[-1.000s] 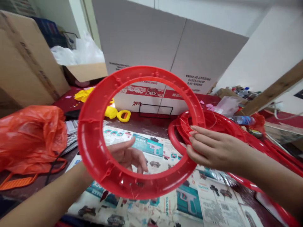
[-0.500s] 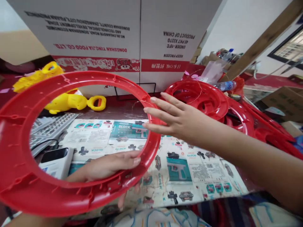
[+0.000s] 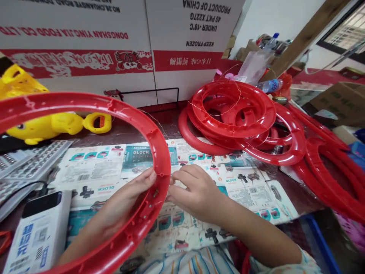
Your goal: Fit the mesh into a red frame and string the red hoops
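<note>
My left hand (image 3: 125, 201) grips the right inner rim of a big red plastic ring (image 3: 154, 140), thumb on the inside, holding it tilted above the table. My right hand (image 3: 196, 190) is just right of that rim with its fingers curled and pinched near the ring's edge; what they pinch is too small to make out. A thin wire or thread (image 3: 148, 114) trails from the ring's top toward the pile of red rings (image 3: 242, 118) at the right.
Printed toy packaging sheets (image 3: 248, 186) cover the table. A white and red carton (image 3: 171, 49) stands behind. A yellow toy (image 3: 57, 123) lies at the left, with a calculator (image 3: 31, 158) and a white power bank (image 3: 37, 232). More red hoops (image 3: 336, 175) lie far right.
The view has dropped and shifted right. My right hand came down from the ring's upper right edge to its lower right rim and curled its fingers. The ring slid left in view.
</note>
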`<state>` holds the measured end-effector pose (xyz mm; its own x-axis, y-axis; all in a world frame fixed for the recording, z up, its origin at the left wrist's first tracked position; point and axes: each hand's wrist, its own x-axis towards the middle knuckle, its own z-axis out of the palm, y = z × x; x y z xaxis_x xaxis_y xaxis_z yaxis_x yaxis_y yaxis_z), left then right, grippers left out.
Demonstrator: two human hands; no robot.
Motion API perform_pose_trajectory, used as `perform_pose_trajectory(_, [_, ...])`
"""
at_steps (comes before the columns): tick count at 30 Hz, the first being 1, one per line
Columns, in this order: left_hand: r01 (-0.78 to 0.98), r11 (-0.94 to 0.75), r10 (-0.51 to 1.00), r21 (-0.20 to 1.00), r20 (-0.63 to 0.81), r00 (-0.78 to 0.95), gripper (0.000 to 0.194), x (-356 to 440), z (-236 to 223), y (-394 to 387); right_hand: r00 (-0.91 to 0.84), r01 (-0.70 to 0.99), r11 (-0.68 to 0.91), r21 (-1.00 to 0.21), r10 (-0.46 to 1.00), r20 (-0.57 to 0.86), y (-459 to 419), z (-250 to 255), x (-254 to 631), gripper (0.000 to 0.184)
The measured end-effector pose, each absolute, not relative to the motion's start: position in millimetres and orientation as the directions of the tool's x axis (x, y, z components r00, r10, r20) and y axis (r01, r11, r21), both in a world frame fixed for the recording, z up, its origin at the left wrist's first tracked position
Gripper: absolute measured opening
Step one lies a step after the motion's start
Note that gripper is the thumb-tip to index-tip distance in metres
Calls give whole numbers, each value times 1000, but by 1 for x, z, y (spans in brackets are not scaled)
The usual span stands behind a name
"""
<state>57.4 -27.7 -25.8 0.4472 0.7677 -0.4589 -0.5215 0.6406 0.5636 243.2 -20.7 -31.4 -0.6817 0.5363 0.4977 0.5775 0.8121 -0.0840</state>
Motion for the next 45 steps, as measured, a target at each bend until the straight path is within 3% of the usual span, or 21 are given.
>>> perform_pose_trajectory(4, [-633,672,723,384,-525,448,11,59,-31,-31,-647,524,848,-76,455,612,-17,-37,245,12])
perform_pose_trajectory(10, [-531,702,710,476,-534,460,22,63,-43,-34,-753,389,912,-133,398,524,-15,-38,256,20])
perform_pose_trajectory(18, [-445,781,610,438,-687,394,22,75,-60,-47,-777,417,896,-155,440,450,-17,-36,262,20])
perform_pose_trajectory(21, [-461,781,607,421,-689,398,34,78,-59,-49,-783,421,881,-218,474,404,-17,-40,261,19])
perform_pose_trajectory(25, [-433,826,558,361,-630,540,55,72,-59,-52,-789,430,850,-304,517,332,-19,-45,259,20])
perform_pose_trajectory(28, [-298,832,548,468,-606,577,86,65,-61,-57,-786,414,838,-356,526,325,-19,-45,258,19])
perform_pose_trajectory(30, [-214,800,571,561,-603,557,94,65,-62,-58,-777,422,824,-377,543,318,-18,-44,258,18])
perform_pose_trajectory(36, [-170,726,624,666,-535,570,82,76,-58,-50,-845,380,792,-478,507,169,-13,-39,256,27])
perform_pose_trajectory(45, [37,648,622,761,-556,552,70,67,-56,-50,-835,343,863,-372,461,300,-16,-42,258,28])
